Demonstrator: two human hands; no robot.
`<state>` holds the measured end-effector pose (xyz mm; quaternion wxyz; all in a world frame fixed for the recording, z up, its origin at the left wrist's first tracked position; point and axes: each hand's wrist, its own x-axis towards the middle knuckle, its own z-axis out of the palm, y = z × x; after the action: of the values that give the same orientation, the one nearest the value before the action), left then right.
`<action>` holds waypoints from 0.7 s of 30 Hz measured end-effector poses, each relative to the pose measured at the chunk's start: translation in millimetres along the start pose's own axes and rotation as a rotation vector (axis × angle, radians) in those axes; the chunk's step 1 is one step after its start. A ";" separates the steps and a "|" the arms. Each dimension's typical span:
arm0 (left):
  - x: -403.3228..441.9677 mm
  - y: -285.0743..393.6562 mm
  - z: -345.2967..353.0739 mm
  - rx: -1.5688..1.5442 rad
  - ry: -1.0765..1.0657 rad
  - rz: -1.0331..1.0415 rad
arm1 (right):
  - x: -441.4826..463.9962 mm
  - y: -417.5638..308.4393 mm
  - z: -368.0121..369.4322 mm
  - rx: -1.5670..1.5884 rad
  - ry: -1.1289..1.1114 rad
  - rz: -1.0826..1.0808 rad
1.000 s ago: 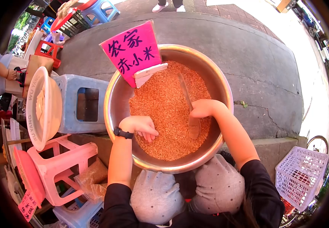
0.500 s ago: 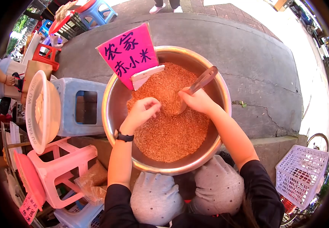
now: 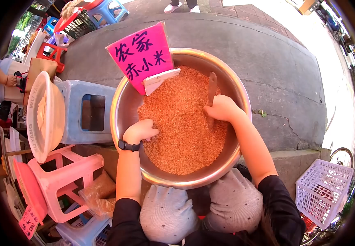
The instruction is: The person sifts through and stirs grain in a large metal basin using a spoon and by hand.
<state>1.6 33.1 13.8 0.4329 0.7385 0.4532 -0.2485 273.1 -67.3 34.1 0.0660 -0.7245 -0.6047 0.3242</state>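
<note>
Free room over central grain; pink sign as far-left obstacle

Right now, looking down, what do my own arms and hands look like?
Black sleeves leave both forearms bare. A dark watch with a black strap sits on the left wrist. The left hand and right hand are ungloved; no watch shows on the right wrist.
</note>
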 end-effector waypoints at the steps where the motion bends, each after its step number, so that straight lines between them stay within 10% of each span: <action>1: -2.5 6.5 0.6 0.012 0.008 0.019 | 3.8 2.4 7.8 -0.022 -0.065 -0.017; 6: 4.0 10.3 4.6 0.036 0.089 0.182 | 9.2 -3.8 24.0 0.026 -0.139 -0.144; 12: 2.9 21.2 -5.2 -0.512 0.409 0.465 | 7.9 -7.3 16.0 0.583 0.341 -0.095; 21: -3.9 -12.9 -9.9 -0.208 0.047 -0.020 | 2.7 7.7 -3.4 0.069 0.023 0.082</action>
<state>-11.9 42.7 16.4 0.4940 0.6907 0.4940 -0.1869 281.5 -65.9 32.0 0.0846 -0.7495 -0.5624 0.3387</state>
